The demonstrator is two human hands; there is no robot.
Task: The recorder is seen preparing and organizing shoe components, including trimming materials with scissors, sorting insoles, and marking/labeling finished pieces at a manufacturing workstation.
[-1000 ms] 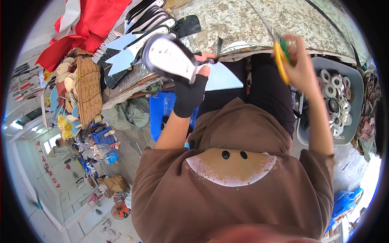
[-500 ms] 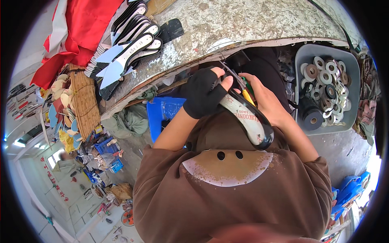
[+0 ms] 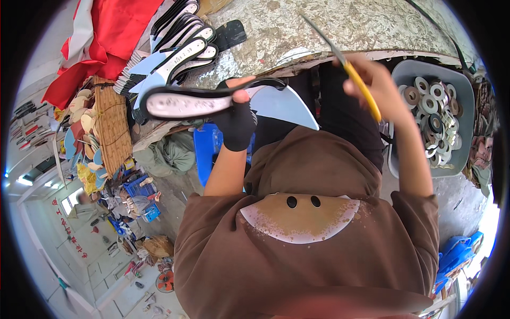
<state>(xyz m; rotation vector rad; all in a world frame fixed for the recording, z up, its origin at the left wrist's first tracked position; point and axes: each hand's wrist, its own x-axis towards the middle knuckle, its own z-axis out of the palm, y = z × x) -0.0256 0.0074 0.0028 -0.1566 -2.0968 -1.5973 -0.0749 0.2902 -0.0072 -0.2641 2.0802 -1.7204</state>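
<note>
My left hand [image 3: 236,123], in a black fingerless glove, grips a black-edged shoe insole [image 3: 183,105] by its middle. Its pale rounded end points left, and a light blue part [image 3: 281,105] spreads out to the right of the hand. My right hand [image 3: 378,85] is raised over the bench's near edge, blurred by motion, with a yellow-handled tool [image 3: 362,90] in it. The tool's long thin metal blade points up and to the left; its exact kind is unclear. Similar insoles [image 3: 178,61] lie stacked on the bench at the upper left.
A worn, stained bench [image 3: 287,32] runs across the top. Red cloth [image 3: 117,37] hangs at its left, beside a wicker basket [image 3: 112,130]. To the right stands a grey bin [image 3: 468,117] of tape rolls. A blue container [image 3: 204,146] is below my left hand.
My hands have parted. The left has swung the insole out leftward, showing its light blue part. The right has moved up and right, carrying the yellow-handled tool away from the insole.
</note>
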